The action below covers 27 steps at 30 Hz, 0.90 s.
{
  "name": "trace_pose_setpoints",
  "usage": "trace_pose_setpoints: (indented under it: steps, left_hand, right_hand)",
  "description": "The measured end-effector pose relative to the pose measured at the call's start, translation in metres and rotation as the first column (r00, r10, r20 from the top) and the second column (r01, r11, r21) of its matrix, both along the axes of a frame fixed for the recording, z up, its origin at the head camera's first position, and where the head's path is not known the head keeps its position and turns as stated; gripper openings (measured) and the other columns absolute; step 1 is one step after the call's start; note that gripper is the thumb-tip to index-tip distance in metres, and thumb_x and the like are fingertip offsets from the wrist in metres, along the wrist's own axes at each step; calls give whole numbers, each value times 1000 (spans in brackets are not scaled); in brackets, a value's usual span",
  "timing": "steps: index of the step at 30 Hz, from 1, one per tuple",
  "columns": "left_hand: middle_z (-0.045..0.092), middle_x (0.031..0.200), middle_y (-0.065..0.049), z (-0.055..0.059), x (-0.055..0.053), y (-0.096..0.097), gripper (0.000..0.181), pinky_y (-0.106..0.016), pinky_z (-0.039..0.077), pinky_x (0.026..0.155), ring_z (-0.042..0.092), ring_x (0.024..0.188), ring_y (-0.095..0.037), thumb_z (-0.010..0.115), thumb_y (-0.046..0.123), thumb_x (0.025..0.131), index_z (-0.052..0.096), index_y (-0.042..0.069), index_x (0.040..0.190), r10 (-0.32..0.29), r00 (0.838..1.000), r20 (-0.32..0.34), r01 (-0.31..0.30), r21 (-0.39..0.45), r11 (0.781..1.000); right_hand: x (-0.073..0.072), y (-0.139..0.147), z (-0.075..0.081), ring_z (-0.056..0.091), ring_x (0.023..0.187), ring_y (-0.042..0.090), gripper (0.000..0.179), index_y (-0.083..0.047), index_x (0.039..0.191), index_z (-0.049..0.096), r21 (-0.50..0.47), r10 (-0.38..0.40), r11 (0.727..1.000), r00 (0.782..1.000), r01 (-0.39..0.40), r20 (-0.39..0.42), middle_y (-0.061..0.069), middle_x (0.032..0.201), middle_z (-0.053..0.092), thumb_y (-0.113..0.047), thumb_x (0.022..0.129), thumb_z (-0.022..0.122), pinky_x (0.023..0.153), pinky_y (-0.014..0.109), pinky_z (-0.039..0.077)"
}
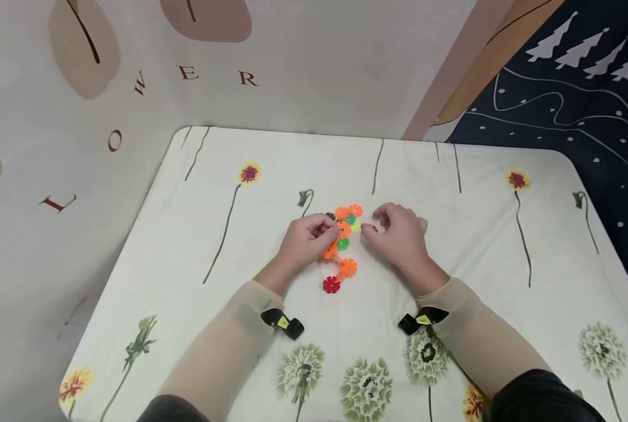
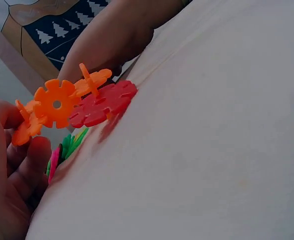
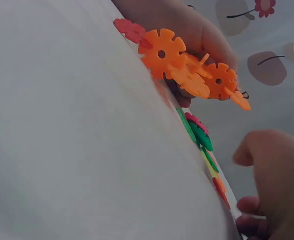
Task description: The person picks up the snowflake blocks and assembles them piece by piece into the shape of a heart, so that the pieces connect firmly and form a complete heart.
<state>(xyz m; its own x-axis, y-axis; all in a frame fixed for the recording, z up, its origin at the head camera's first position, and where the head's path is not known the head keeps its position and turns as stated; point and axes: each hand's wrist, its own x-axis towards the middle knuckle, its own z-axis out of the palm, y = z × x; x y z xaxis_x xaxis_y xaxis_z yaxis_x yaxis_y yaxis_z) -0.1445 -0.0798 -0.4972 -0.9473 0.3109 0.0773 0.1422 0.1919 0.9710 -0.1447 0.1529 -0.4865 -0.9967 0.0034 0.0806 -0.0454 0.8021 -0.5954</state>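
Observation:
My left hand (image 1: 311, 237) pinches a chain of orange snowflake discs (image 2: 57, 104), notched plastic pieces slotted into one another. A red snowflake disc (image 1: 332, 285) forms the chain's near end, low over the cloth. My right hand (image 1: 400, 237) is to the right of the chain, thumb and fingers apart with nothing between them. Its fingertips are close to the cloth beside loose pieces. Among these lie a green disc (image 3: 201, 136), a pink disc (image 2: 54, 162) and a red disc (image 3: 220, 192). Part of the loose group is hidden behind my left hand in the head view.
A white table (image 1: 451, 234) with a flower-print cloth spreads under both hands. A printed light wall covering (image 1: 319, 99) stands along its far side, and a dark blue covering with trees (image 1: 556, 117) hangs at the right.

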Motion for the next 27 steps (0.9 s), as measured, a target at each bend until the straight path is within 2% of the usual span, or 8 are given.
trace_pose_setpoints:
  steps: [3,6,11,14,18,21,24,27]
  left_hand:
    - [64,77,-4,0,0,1,9,-25,47,60,56,67,-21,73,15,102,73,12,94,20,1000,8,-20,6,1000]
    - [61,76,-4,0,1,1,10,-25,46,59,55,67,-22,73,16,103,71,12,94,29,1000,12,-29,6,1000]
    - [61,75,-5,1,0,1,10,-25,46,58,55,65,-22,72,14,103,70,12,93,25,1000,8,-25,3,1000]
    - [61,75,-5,1,1,0,10,-25,46,58,55,65,-21,72,13,103,71,12,93,20,1000,13,-20,2,1000]
    - [61,75,-5,0,1,0,9,-25,46,59,54,65,-20,72,14,103,71,12,94,13,1000,12,-13,5,1000]
    - [61,75,-5,0,1,0,10,-25,46,58,54,65,-21,72,15,103,70,12,94,8,1000,13,-8,6,1000]
    - [61,75,-4,1,1,0,11,-25,45,58,54,65,-20,71,16,104,70,13,93,9,1000,18,-9,-2,1000]
    - [61,76,-4,3,1,0,11,-26,45,59,53,67,-20,71,16,104,70,13,93,13,1000,22,-13,-10,1000]
  right_hand:
    - [1,-1,2,53,93,30,33,-12,106,69,77,6,997,997,-12,76,5,94,60,-39,88,71,91,57,34]
    - [2,-3,3,51,96,31,26,-12,104,71,91,24,995,996,-31,85,5,94,59,-35,91,72,91,57,34]
    - [2,-4,1,48,98,31,20,-9,106,68,9,76,997,996,-77,48,6,95,60,-25,95,75,91,56,32]
    - [3,-4,0,51,92,30,19,-8,108,66,-57,117,992,993,-116,12,5,92,64,-18,95,77,90,53,31]
    - [5,-4,-2,55,80,24,17,-8,108,68,-158,160,973,986,-167,-52,4,87,68,-10,95,79,81,41,43]
    - [5,-3,-4,58,74,20,16,-8,106,69,-250,184,944,973,-215,-141,3,87,70,-5,94,81,68,31,49]
    - [4,-4,-6,67,76,18,21,-4,108,71,-337,225,891,940,-305,-257,4,91,76,0,92,83,71,23,54]
    - [5,-5,-7,76,82,24,23,1,111,75,-406,268,818,895,-407,-358,9,97,80,5,90,83,78,20,58]
